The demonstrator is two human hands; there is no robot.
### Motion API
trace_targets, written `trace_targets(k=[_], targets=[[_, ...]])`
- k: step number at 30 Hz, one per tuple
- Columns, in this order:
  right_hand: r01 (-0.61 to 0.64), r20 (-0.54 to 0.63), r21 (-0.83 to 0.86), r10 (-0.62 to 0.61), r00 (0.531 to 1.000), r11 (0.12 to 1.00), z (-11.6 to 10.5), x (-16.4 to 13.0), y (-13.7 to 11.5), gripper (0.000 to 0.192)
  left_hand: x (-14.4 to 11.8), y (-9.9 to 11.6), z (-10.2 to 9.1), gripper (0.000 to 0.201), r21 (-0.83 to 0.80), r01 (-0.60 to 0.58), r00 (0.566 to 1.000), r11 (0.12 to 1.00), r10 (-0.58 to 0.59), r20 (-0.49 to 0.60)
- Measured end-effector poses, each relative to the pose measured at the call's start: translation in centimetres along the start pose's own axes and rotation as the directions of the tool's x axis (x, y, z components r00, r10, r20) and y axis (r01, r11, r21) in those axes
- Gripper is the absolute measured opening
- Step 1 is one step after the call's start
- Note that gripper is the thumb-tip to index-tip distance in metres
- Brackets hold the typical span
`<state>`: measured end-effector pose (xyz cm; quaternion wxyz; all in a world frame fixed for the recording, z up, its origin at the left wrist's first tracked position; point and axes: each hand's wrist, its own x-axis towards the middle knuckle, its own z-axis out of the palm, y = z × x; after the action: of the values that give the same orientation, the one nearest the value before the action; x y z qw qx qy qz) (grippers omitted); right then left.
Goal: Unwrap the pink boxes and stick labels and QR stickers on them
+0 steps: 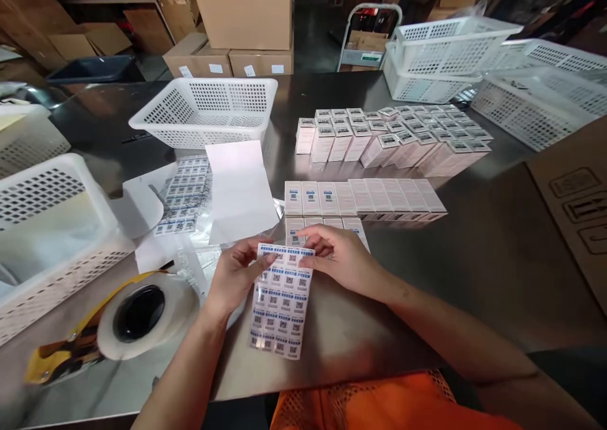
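On the steel table [474, 259], front centre: label sheet [281, 303] pinched at its top edge, left hand [236, 275] and right hand [342, 257] both closed on it. Right hand partly covers the near boxes [327, 223]. White basket [206, 110] behind: nothing visible inside. Left basket [42, 227] holds a clear bag, contents unreadable. Stacked baskets [441, 57] far right, insides not visible. Tape dispenser [118, 325] at left. Label print too small to read.

Bright overhead glare, maybe wide-angle edge warp.
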<state>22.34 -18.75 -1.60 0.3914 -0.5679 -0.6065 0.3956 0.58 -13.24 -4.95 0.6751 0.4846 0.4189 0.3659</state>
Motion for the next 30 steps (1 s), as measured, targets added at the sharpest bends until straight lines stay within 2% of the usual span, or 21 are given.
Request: trace_targets(k=[3, 5, 7, 9, 10, 11, 12, 14, 16, 18, 20, 24, 30], targets=[[0.015, -0.032, -0.102, -0.018, 0.999, 0.995, -0.5, -0.3, 0.4, 0.017, 0.2, -0.2, 0.3, 0.024, -0.031, 0.066, 0.998, 0.997, -0.066, 0.012], [0.121, -0.063, -0.227, -0.138, 0.988, 0.966, -0.4, -0.8, 0.9, 0.007, 0.2, -0.3, 0.5, 0.025, -0.067, 0.135, 0.991, 0.989, -0.135, 0.000], [0.311, -0.029, -0.347, -0.341, 0.939, 0.885, -0.2, -1.4, 1.2, 0.009, 0.2, -0.2, 0.7, 0.027, -0.106, 0.200, 0.979, 0.974, -0.203, -0.022], [0.511, 0.054, -0.364, -0.530, 0.846, 0.779, -0.7, -1.9, 1.1, 0.016, 0.2, -0.2, 0.8, 0.030, -0.141, 0.256, 0.964, 0.957, -0.264, -0.042], [0.573, 0.071, -0.332, -0.586, 0.807, 0.749, -1.3, -1.9, 0.9, 0.015, 0.3, -0.1, 0.9, 0.031, -0.156, 0.275, 0.957, 0.949, -0.286, -0.053], [0.594, 0.052, -0.299, -0.609, 0.791, 0.746, -2.3, -1.6, 0.7, 0.011, 0.4, -0.1, 0.9, 0.032, -0.166, 0.289, 0.951, 0.943, -0.303, -0.063], [0.577, 0.002, -0.275, -0.599, 0.800, 0.769, -3.6, -1.0, 0.5, 0.008, 0.4, -0.1, 0.9, 0.033, -0.169, 0.300, 0.947, 0.939, -0.315, -0.068], [0.422, -0.145, -0.262, -0.468, 0.872, 0.868, -6.9, 1.0, 0.5, 0.012, 0.6, -0.1, 0.8, 0.033, -0.164, 0.307, 0.943, 0.937, -0.323, -0.077], [0.173, -0.223, -0.267, -0.236, 0.946, 0.948, -10.5, 3.8, 0.9, 0.012, 0.7, -0.2, 0.7, 0.032, -0.148, 0.316, 0.941, 0.937, -0.330, -0.077], [-0.108, -0.158, -0.275, 0.066, 0.985, 0.955, -13.3, 6.7, 1.9, 0.017, 0.9, -0.3, 0.5, 0.033, -0.127, 0.335, 0.936, 0.934, -0.346, -0.069], [-0.239, -0.057, -0.300, 0.233, 0.971, 0.923, -15.0, 8.9, 3.1, 0.018, 1.0, -0.4, 0.3, 0.033, -0.103, 0.360, 0.929, 0.927, -0.366, -0.054], [-0.321, 0.050, -0.356, 0.361, 0.931, 0.878, -15.3, 10.7, 5.0, 0.018, 1.3, -0.4, 0.2, 0.032, -0.092, 0.377, 0.921, 0.922, -0.383, -0.063], [-0.325, 0.062, -0.414, 0.382, 0.922, 0.850, -14.6, 10.6, 6.2, 0.021, 1.4, -0.2, 0.4, 0.033, -0.090, 0.390, 0.912, 0.916, -0.398, -0.098]])
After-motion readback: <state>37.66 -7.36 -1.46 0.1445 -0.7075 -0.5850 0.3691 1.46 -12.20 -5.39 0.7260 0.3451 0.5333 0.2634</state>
